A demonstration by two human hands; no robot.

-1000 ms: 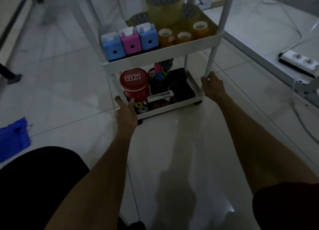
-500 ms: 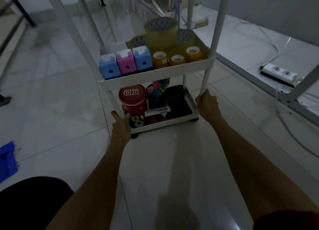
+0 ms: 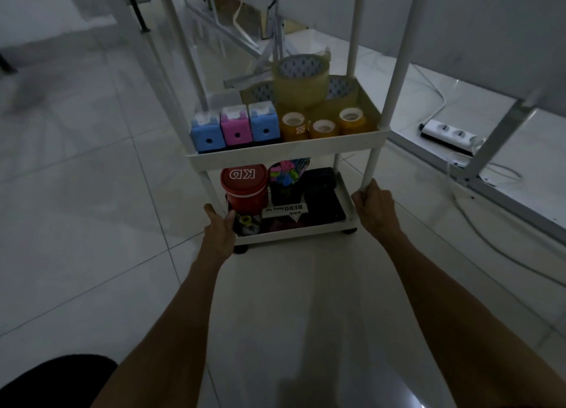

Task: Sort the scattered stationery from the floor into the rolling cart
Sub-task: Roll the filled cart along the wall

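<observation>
Pale glossy floor tiles [image 3: 92, 224] fill a dim room, and no loose stationery shows on them from this view. The white rolling cart [image 3: 284, 150] stands just in front of the person and is already loaded. On its middle shelf three small boxes [image 3: 237, 129], blue, pink and blue, stand in a row beside the small tape rolls [image 3: 294, 126], with a large tape roll [image 3: 301, 80] piled behind them. On the bottom tray [image 3: 294, 234] a red tub [image 3: 243, 190], a dark cup of coloured pieces and some flat dark items lie close together.

The right hand [image 3: 375, 208] is closed around the foot of the near right post [image 3: 372, 169]. The left hand [image 3: 219, 230] holds the near left corner of the bottom tray, thumb outside and fingers over the rim, just beside the red tub.

I judge that the sorting is almost done and that the step in hand is to move the cart. The low grip is good, because the cart is tall and would tip easily if pushed from high up. Both hands should move evenly, so that the cart rolls straight and does not twist. A slow pace is better, since the large tape roll sits loosely on top of others and could fall. On the right side a power strip [image 3: 450, 133] and its cable [image 3: 490, 239] lie on the floor near a metal frame leg [image 3: 496, 138]; the wheels [image 3: 240, 249] could catch there, so the path should stay away from them.
</observation>
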